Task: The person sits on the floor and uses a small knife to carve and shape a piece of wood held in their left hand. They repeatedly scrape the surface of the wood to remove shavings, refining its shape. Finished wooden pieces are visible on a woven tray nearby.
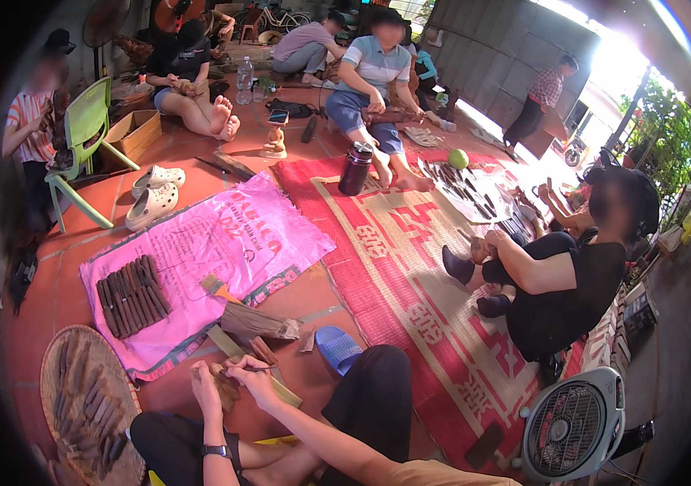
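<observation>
My left hand (204, 384) is closed around a brown, wood-coloured piece (226, 392) above the floor in front of my crossed legs. Beside it, my right hand (253, 382) pinches a thin dark tool (260, 369), its working end close to that piece. The fingers partly hide both things, so their exact shape cannot be made out. Just beyond my hands lie a narrow wooden board (282, 393), a reddish-brown block (263, 350) and a brown cloth-like bundle (258, 322). A brush (217, 286) with a pale bristle end rests on the pink sack (199, 235).
Several dark brown sticks (131, 296) lie in a row on the sack. At my left is a round woven tray (48, 368) of brown pieces. A blue slipper (337, 348) lies ahead, a fan (568, 429) stands at right. Other people sit around a red patterned mat (410, 267).
</observation>
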Available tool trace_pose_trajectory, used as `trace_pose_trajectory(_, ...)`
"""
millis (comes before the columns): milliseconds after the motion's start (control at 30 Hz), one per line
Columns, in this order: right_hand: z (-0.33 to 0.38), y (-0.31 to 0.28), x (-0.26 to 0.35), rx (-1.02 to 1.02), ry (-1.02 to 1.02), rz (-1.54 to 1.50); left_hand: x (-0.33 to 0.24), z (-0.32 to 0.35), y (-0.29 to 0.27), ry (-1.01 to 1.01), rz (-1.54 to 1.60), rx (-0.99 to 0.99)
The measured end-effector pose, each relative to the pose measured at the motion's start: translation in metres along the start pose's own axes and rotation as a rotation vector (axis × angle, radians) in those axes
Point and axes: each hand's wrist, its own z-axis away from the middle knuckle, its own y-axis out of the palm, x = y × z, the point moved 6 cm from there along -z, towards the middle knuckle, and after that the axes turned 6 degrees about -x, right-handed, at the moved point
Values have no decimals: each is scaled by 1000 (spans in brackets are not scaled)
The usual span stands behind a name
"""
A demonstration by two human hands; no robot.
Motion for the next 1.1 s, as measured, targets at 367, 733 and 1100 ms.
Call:
trace_pose_trajectory(367,4,6,10,-23,-11,-68,-16,6,1,18,-55,13)
trace_pose_trajectory(733,11,16,23,-19,-5,-24,2,-2,-4,-7,-41,28)
trace_pose_trajectory(1100,13,17,25,-57,9,1,-10,4,0,-48,4,16)
